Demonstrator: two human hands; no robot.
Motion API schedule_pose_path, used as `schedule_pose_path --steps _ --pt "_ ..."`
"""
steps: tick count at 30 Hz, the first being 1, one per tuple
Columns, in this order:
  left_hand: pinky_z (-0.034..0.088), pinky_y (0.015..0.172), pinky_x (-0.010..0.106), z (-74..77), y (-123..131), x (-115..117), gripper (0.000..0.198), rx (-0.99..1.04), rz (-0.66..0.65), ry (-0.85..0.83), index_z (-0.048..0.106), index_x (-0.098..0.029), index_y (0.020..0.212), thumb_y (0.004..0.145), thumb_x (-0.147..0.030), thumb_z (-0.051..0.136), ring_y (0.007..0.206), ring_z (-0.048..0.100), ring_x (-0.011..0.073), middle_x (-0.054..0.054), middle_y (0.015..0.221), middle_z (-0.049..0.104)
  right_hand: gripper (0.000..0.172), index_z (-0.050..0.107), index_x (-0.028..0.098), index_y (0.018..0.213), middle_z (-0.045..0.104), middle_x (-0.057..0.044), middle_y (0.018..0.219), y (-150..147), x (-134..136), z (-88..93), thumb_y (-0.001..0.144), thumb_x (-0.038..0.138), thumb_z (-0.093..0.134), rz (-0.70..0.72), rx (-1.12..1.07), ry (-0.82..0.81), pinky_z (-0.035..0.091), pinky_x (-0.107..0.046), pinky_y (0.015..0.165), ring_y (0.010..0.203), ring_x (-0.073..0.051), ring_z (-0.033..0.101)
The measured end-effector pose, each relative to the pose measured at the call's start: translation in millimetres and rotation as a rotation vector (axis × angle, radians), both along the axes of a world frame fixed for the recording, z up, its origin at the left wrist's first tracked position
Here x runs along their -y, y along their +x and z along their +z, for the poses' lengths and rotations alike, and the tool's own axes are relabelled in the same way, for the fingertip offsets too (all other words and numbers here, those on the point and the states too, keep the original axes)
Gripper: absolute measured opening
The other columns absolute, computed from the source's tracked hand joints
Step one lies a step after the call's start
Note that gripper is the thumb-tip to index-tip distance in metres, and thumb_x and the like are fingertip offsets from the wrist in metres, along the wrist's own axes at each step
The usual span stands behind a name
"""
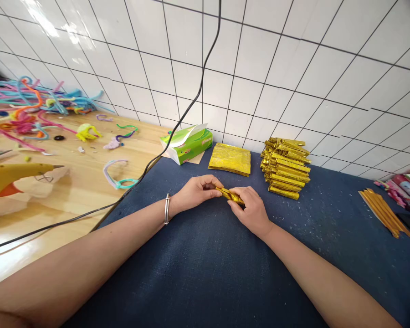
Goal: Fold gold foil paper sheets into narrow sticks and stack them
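Observation:
Between my two hands is a narrow folded strip of gold foil paper (pixel 229 195). My left hand (pixel 197 193), with a silver bangle on the wrist, pinches its left end between thumb and fingers. Around the right end my right hand (pixel 251 212) is closed, thumb below and fingers over the top. Just beyond the hands lies a flat stack of gold foil paper sheets (pixel 229 158). To the right of it, a pile of folded gold foil strips (pixel 285 168) is heaped up near the wall.
A green tissue box (pixel 187 143) stands against the tiled wall. Left on the wooden table (pixel 89 182) are a yellow glue gun (pixel 17 177) and tangled pipe cleaners (pixel 30 109). A black cable (pixel 201 77) hangs across. Brownish-gold strips (pixel 384 212) lie far right on the dark blue cloth (pixel 198 273).

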State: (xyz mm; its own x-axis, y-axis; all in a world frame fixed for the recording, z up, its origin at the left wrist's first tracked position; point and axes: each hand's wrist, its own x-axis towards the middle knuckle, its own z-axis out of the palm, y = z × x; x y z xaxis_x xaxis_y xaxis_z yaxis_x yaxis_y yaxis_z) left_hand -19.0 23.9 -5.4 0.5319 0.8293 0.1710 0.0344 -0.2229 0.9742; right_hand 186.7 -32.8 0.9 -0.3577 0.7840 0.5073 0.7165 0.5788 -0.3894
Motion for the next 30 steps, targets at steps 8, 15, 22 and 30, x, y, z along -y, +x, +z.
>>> schedule_pose_path --steps 8,15,22,30 --pt "0.048 0.081 0.029 1.2 -9.5 -10.5 0.023 0.050 0.014 -0.030 0.058 -0.012 0.090 0.074 -0.026 0.068 0.085 0.060 0.0129 0.004 0.091 0.063 0.026 0.056 0.021 0.108 0.064 -0.005 0.098 5.4 -3.7 -2.2 0.082 0.021 0.056 -0.065 -0.017 -0.050 0.045 -0.036 0.083 0.089 -0.020 0.056" --pt "0.047 0.083 0.029 1.0 -9.8 -11.3 0.021 0.080 -0.019 -0.034 0.058 -0.012 0.088 0.075 -0.024 0.068 0.088 0.059 0.0128 0.005 0.095 0.063 0.024 0.058 0.021 0.106 0.064 -0.004 0.096 6.1 -2.9 -1.7 0.082 0.022 0.057 -0.038 -0.103 -0.067 0.046 -0.034 0.082 0.088 -0.019 0.057" --pt "0.048 0.080 0.028 0.9 -10.3 -11.0 0.023 0.070 -0.058 -0.007 0.056 -0.012 0.090 0.074 -0.023 0.068 0.087 0.059 0.0125 0.005 0.096 0.062 0.020 0.058 0.022 0.103 0.063 -0.003 0.093 6.8 -2.1 -1.9 0.083 0.023 0.056 -0.030 -0.170 -0.090 0.048 -0.033 0.079 0.085 -0.018 0.058" --pt "0.048 0.077 0.027 0.5 -3.9 -2.9 0.028 -0.121 -0.099 0.119 0.058 -0.014 0.096 0.074 -0.028 0.068 0.084 0.059 0.0130 0.003 0.092 0.061 0.026 0.055 0.022 0.109 0.065 -0.005 0.098 0.0 -0.4 -3.3 0.083 0.027 0.057 0.055 -0.051 -0.033 0.045 -0.038 0.083 0.088 -0.021 0.056"
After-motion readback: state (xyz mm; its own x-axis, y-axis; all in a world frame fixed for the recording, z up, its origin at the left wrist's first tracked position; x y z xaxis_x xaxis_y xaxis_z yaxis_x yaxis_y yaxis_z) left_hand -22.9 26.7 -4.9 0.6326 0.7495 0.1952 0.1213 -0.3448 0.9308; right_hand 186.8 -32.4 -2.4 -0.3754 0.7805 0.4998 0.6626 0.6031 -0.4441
